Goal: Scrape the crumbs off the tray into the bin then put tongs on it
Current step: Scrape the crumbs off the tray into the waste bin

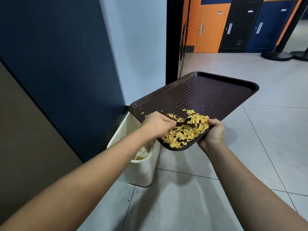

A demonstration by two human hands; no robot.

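Both hands reach forward: right [214,130] grips tilted tray [208,94] edge, left [157,125] holds dark tongs [185,124] in crumbs [185,134].

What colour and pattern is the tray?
Dark brown tray, with a woven checker texture; the head view shows it.

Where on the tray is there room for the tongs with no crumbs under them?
The far half of the tray, up to its far rim and right corner, is nearly bare. The near corner is crowded: crumbs pile between the left hand, holding the tongs, and the right hand gripping the edge.
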